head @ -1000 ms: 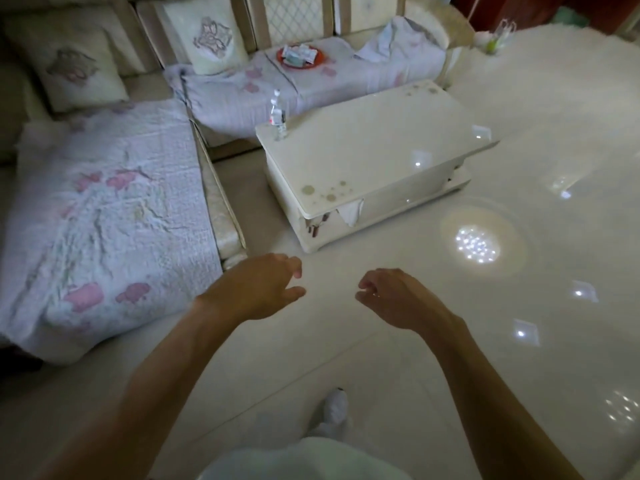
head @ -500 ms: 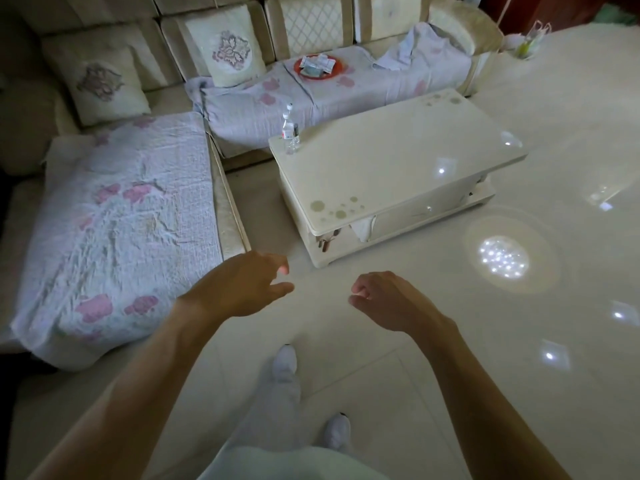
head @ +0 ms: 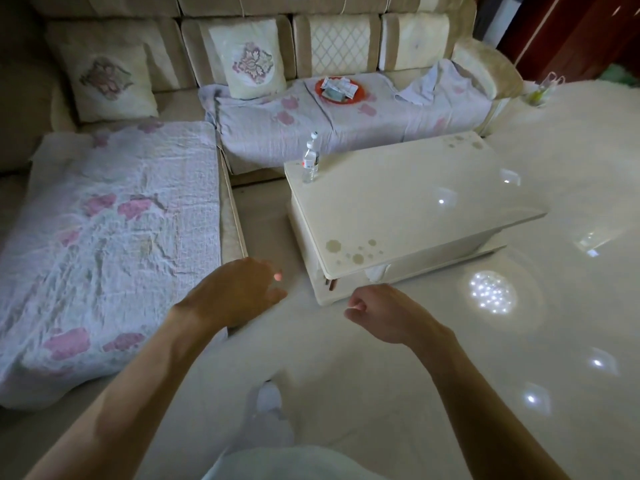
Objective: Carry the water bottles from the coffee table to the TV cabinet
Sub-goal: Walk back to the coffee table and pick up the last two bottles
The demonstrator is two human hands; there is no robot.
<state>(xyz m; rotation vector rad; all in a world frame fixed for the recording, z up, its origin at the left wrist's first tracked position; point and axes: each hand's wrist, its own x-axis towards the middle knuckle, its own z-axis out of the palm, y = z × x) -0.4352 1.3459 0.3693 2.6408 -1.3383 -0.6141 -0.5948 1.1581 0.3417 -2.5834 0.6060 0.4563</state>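
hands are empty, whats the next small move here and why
Probably a step forward toward the far left corner of the glossy cream coffee table. The clear plastic water bottle stands upright there, well beyond reach, and the left hand and right hand both hold nothing.

Sofa (head: 339,46), quilted covers (head: 110,237) on seats, two embroidered cushions (head: 247,64), orange plate (head: 347,100).

Water bottle (head: 309,163) label unreadable
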